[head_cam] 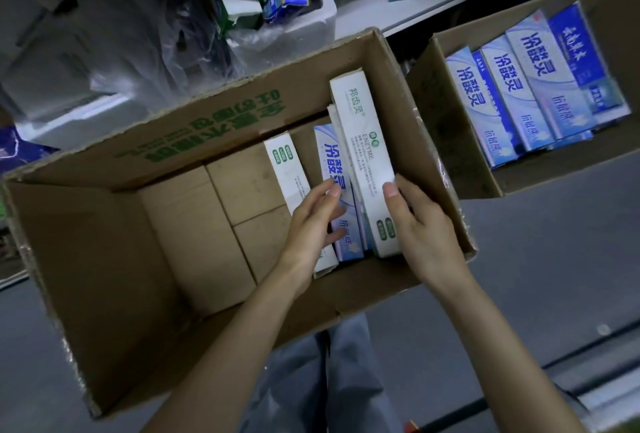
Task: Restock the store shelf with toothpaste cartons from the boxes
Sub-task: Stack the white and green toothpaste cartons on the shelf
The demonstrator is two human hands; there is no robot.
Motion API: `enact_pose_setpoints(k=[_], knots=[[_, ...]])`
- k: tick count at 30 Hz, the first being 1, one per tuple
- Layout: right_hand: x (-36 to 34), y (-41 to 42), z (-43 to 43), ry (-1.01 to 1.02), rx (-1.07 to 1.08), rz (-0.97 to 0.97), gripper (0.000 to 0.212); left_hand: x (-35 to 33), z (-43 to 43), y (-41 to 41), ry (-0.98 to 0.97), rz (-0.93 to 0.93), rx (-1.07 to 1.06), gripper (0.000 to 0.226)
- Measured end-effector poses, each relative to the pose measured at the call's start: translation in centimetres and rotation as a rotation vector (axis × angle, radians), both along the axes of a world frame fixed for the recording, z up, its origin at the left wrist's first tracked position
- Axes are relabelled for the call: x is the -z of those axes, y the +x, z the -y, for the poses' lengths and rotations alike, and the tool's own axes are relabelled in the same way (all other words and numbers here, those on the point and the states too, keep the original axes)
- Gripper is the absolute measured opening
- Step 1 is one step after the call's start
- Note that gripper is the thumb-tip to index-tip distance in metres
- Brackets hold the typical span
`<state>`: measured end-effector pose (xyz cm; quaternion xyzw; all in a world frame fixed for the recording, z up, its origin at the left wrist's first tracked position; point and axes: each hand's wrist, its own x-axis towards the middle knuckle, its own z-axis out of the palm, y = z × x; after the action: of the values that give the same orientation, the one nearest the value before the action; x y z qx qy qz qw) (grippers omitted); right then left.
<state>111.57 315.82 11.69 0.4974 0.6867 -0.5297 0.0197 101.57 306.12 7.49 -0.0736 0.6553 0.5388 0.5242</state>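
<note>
A tall white carton printed ENZYME (360, 141) is leaning upright at the right end of the large cardboard box (104, 259), beside a blue-and-white carton (330, 158) and a shorter white carton (287, 165). The right hand (422, 228) is gripping the tall white carton near its lower end, thumb on its face and fingers curled behind its edge. The left hand (311, 224) is lying loosely bent, its thumb and fingertips resting on the blue-and-white carton.

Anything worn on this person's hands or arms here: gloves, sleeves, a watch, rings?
Nothing shows. The left hand and right hand are ungloved, with short plain nails and no rings on the fingers that show. Both forearms are bare to the frame edge, with no sleeve, watch or bracelet in view.
</note>
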Motion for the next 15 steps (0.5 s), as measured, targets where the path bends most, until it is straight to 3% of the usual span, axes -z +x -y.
enact_pose_setpoints(k=[5, 8, 10, 13, 15], knots=[[0.2, 0.0, -0.6, -0.183, -0.010, -0.030, 0.029, 0.2, -0.1, 0.2, 0.056, 0.061, -0.014, 0.024], [0.4, -0.4, -0.1, -0.290, -0.101, -0.032, 0.028, 0.6, 0.4, 0.0, 0.064, 0.044, 0.007, 0.044], [0.9, -0.7, 0.0, -0.247, -0.041, -0.071, 0.027, 1.1, 1.0, -0.3, 0.028, 0.031, 0.001, 0.054], [1.6, -1.2, -0.3, -0.145, 0.109, -0.090, 0.020, 2.1, 2.0, -0.7, -0.041, 0.072, -0.026, 0.050], [2.2, -1.3, -0.5, -0.145, 0.157, -0.048, 0.033, 2.7, 2.4, -0.8, -0.061, 0.085, -0.035, 0.040]])
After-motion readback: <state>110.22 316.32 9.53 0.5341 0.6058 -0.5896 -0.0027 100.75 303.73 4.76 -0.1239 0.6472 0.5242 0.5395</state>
